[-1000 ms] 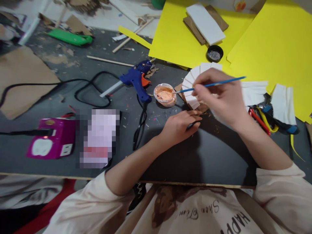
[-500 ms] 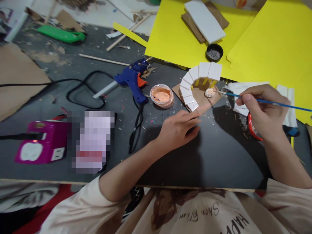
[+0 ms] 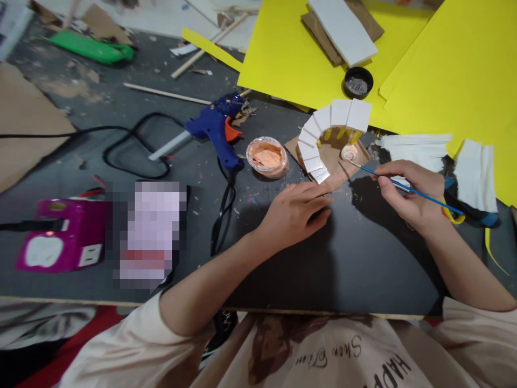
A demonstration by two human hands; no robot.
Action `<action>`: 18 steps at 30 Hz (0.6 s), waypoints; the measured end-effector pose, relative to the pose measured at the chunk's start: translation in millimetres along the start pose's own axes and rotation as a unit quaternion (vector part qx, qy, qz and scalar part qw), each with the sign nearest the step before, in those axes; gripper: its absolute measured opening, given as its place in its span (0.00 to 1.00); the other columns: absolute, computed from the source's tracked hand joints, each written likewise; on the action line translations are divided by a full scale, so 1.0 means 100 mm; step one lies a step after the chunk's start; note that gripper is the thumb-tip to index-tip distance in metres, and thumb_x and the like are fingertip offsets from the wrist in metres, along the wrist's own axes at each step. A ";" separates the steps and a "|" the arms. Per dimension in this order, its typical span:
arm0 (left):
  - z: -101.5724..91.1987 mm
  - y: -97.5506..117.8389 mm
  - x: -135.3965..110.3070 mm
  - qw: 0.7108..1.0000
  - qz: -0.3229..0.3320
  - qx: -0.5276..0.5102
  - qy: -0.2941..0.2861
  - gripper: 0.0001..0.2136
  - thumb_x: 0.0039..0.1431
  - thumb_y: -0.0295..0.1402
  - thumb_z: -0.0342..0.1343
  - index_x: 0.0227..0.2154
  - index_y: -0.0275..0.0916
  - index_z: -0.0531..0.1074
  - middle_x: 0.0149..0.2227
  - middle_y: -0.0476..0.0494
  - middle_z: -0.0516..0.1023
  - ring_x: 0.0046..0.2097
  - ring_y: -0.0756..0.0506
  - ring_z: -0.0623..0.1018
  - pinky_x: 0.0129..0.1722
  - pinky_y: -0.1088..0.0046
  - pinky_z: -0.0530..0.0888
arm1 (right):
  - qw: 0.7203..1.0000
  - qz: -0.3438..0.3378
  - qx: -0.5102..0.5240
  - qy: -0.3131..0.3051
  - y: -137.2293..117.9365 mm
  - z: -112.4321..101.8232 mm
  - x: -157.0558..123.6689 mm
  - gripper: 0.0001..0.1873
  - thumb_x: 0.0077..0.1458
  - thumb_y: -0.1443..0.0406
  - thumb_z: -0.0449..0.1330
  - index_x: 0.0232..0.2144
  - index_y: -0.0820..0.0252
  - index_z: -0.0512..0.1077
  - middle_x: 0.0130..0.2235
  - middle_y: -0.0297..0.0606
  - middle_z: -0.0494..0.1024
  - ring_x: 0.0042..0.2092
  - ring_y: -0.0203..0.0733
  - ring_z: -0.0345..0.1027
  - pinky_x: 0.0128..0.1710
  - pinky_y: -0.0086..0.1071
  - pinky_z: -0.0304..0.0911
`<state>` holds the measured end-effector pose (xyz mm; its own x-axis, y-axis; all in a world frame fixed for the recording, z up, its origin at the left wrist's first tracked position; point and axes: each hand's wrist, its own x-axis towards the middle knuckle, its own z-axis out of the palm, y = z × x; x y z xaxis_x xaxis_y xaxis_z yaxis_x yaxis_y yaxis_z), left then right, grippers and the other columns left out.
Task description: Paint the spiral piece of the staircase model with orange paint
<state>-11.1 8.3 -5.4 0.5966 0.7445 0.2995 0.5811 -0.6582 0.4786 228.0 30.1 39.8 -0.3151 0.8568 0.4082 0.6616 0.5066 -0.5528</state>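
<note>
My right hand (image 3: 412, 196) pinches a thin blue paintbrush (image 3: 422, 194), its tip at the near edge of a small pale spiral piece (image 3: 349, 153). That piece sits on a brown cardboard base (image 3: 299, 146), inside a curved row of white steps (image 3: 311, 132) with yellow supports beneath. My left hand (image 3: 293, 213) rests on the table with fingers stretched out, fingertips touching the near edge of the base by the lowest steps. Left of the model stands an open pot of peach paint (image 3: 266, 155).
A blue glue gun (image 3: 214, 126) and its cord lie left of the pot. Further left are a phone (image 3: 151, 231) and a purple power box (image 3: 64, 237). Yellow sheets (image 3: 283, 48) hold a black lid (image 3: 357, 83). White strips (image 3: 420, 148) and a blue-black tool (image 3: 468, 202) lie right.
My right hand has moved left and slightly down, bringing the brush tip from the spiral piece's upper right to its near side. My left hand stays at the base.
</note>
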 end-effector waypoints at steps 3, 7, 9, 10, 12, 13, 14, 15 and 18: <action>0.00 0.00 0.00 1.000 -0.001 0.000 0.004 0.09 0.62 0.33 0.49 0.39 0.38 0.74 0.48 0.42 0.79 0.49 0.42 0.77 0.44 0.65 0.72 | 1.000 -0.011 -0.016 -0.004 0.00 0.00 0.01 0.05 0.53 0.68 0.59 0.32 0.55 0.75 0.31 0.34 0.81 0.32 0.39 0.75 0.34 0.31 0.70; 0.01 -0.01 0.00 1.000 -0.008 0.002 -0.007 0.09 0.62 0.32 0.50 0.39 0.39 0.75 0.49 0.42 0.79 0.49 0.42 0.77 0.45 0.64 0.72 | 1.000 -0.014 -0.022 -0.003 0.00 -0.01 0.02 0.06 0.53 0.68 0.58 0.33 0.54 0.75 0.31 0.34 0.80 0.32 0.40 0.75 0.33 0.32 0.70; 0.01 -0.01 0.00 1.000 -0.010 0.001 -0.010 0.09 0.62 0.32 0.50 0.39 0.39 0.75 0.49 0.42 0.79 0.49 0.42 0.77 0.45 0.64 0.72 | 0.999 -0.021 -0.032 -0.008 0.01 -0.02 0.02 0.06 0.53 0.68 0.58 0.33 0.54 0.74 0.30 0.34 0.80 0.32 0.40 0.75 0.33 0.32 0.69; 0.00 -0.01 0.00 1.000 -0.011 0.001 -0.012 0.09 0.62 0.32 0.50 0.39 0.39 0.75 0.49 0.42 0.79 0.49 0.42 0.77 0.45 0.64 0.72 | 0.999 -0.026 -0.042 -0.011 0.01 -0.03 0.02 0.06 0.53 0.68 0.58 0.33 0.54 0.74 0.30 0.34 0.80 0.32 0.40 0.75 0.33 0.32 0.69; 0.00 -0.01 0.00 1.000 -0.016 0.001 -0.019 0.10 0.62 0.33 0.49 0.39 0.39 0.75 0.49 0.42 0.79 0.49 0.42 0.77 0.45 0.64 0.72 | 0.997 -0.032 -0.067 -0.020 0.02 -0.05 0.02 0.06 0.54 0.68 0.58 0.33 0.54 0.74 0.30 0.35 0.80 0.32 0.41 0.74 0.34 0.34 0.69; 0.00 -0.01 0.00 1.000 -0.017 0.001 -0.021 0.10 0.62 0.33 0.49 0.39 0.40 0.75 0.49 0.42 0.78 0.49 0.42 0.76 0.45 0.64 0.72 | 0.996 -0.037 -0.078 -0.023 0.02 -0.06 0.03 0.06 0.54 0.68 0.58 0.33 0.53 0.74 0.30 0.35 0.79 0.33 0.42 0.74 0.34 0.34 0.69; 0.01 -0.01 0.00 1.000 -0.018 0.000 -0.022 0.10 0.62 0.33 0.49 0.39 0.40 0.75 0.49 0.42 0.78 0.49 0.43 0.76 0.45 0.64 0.72 | 0.995 -0.043 -0.086 -0.026 0.01 -0.07 0.03 0.06 0.53 0.68 0.58 0.33 0.53 0.74 0.30 0.35 0.79 0.33 0.42 0.74 0.34 0.34 0.68; 0.01 -0.01 0.00 1.000 -0.017 0.000 -0.020 0.10 0.62 0.33 0.49 0.39 0.40 0.75 0.49 0.42 0.78 0.49 0.43 0.76 0.45 0.64 0.72 | 0.994 -0.046 -0.090 -0.029 0.01 -0.08 0.03 0.06 0.53 0.68 0.57 0.33 0.53 0.74 0.30 0.35 0.79 0.32 0.42 0.74 0.34 0.35 0.68; 0.01 0.00 0.00 1.000 -0.012 0.000 -0.012 0.10 0.62 0.33 0.49 0.38 0.39 0.75 0.49 0.42 0.79 0.49 0.42 0.77 0.44 0.64 0.72 | 0.995 -0.051 -0.081 -0.035 -0.02 -0.10 0.03 0.07 0.54 0.68 0.57 0.32 0.53 0.73 0.30 0.35 0.79 0.32 0.42 0.74 0.34 0.35 0.68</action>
<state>-11.1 8.2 -6.1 0.5950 0.7577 0.2682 0.5960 -0.6398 0.4853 232.3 30.2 49.2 -0.4293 0.8094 0.4006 0.7233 0.5738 -0.3843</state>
